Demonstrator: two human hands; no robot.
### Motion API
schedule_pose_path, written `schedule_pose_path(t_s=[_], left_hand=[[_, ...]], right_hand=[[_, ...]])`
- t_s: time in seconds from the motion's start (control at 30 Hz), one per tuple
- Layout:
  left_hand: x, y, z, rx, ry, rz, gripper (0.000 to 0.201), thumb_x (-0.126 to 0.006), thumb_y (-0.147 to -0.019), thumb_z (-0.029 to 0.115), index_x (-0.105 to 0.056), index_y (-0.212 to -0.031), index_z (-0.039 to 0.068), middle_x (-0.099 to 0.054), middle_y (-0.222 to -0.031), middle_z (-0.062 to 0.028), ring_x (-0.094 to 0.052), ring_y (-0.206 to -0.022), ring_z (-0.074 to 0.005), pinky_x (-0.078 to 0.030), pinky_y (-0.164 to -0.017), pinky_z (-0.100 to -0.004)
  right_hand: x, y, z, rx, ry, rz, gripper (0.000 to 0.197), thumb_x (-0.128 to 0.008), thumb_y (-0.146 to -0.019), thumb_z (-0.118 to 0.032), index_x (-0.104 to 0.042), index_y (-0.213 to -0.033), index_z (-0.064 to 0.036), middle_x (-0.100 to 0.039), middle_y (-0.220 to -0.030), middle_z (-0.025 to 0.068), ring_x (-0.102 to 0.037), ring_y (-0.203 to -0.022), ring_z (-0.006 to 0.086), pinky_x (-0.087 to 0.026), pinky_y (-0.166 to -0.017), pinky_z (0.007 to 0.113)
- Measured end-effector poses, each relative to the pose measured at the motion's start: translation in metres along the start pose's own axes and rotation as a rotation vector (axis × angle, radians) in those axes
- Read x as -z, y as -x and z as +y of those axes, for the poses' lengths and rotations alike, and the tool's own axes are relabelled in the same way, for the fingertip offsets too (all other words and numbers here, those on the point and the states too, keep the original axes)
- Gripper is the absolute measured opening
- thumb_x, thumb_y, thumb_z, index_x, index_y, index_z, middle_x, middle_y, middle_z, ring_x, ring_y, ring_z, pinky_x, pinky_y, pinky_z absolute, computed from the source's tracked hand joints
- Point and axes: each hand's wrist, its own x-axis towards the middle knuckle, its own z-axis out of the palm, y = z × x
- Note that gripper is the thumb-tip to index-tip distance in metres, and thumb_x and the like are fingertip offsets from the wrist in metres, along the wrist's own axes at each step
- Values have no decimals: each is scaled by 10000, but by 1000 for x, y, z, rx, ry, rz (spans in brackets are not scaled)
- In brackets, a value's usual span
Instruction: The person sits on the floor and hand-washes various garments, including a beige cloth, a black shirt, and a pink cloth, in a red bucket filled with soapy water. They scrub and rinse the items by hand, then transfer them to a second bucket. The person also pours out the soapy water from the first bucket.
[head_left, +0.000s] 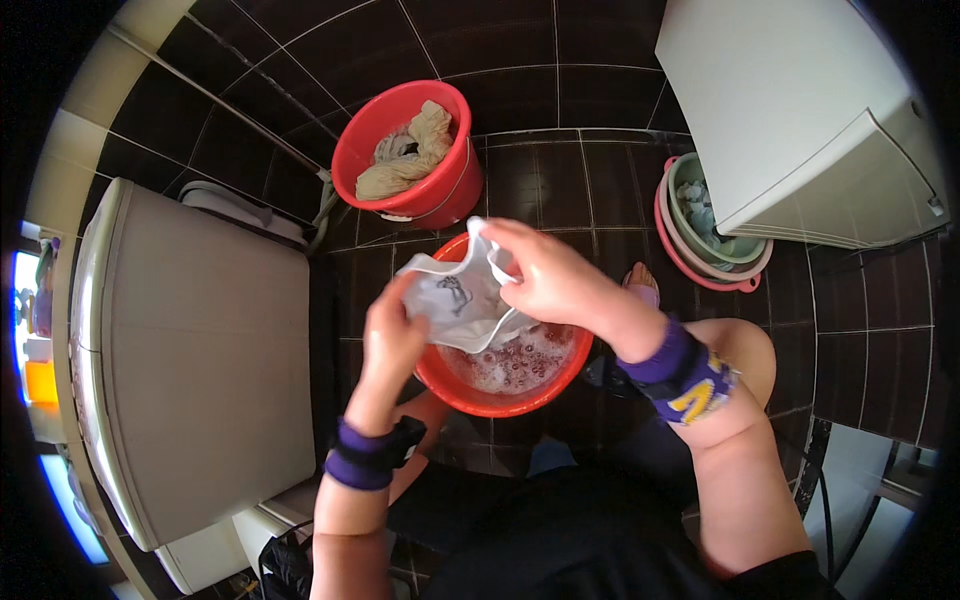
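Note:
A thin white cloth piece (450, 292) with a dark printed design is stretched between my two hands, above an orange-red basin (480, 405). My left hand (388, 330) grips its left edge, fingers partly behind the fabric. At the upper right, my right hand (540, 268) pinches a raised corner and edge of the cloth. Its lower edge hangs over the sudsy water (525, 360) in the basin. I cannot tell which kind of garment or bag the cloth is. Purple bands with black straps circle both my wrists.
Beyond the basin stands a red bucket (462, 185) with beige wet fabric (405, 165) in it. Stacked pink and green basins (665, 225) holding pale cloth sit beside a white cabinet-like appliance (790, 110). A large grey-white appliance (205, 360) is at my left. Dark tiles cover the floor (525, 185).

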Motion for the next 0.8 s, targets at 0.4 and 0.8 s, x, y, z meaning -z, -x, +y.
schedule_pose_path(t_s=[0.4, 0.8], left_hand=[[-172, -8, -173, 379, -494, -552, 793, -554, -768, 87, -161, -1456, 44, -257, -1471, -228, -506, -1172, -377, -419, -981, -425], [-207, -7, -263, 595, -611, -805, 410, -505, -821, 181, -571, -1161, -39, -584, -1153, -276, -573, -1094, -380, -442, -950, -430]], right_hand=[[-150, 8, 185, -560, 500, -371, 465, -480, -862, -107, -429, -1324, -133, -322, -1479, 86, -522, -1177, 305, -452, -936, 436], [-214, 5, 265, -778, 408, -541, 296, -451, -864, -105, -655, -1059, -14, -628, -1089, 219, -624, -998, 360, -495, -856, 445]])
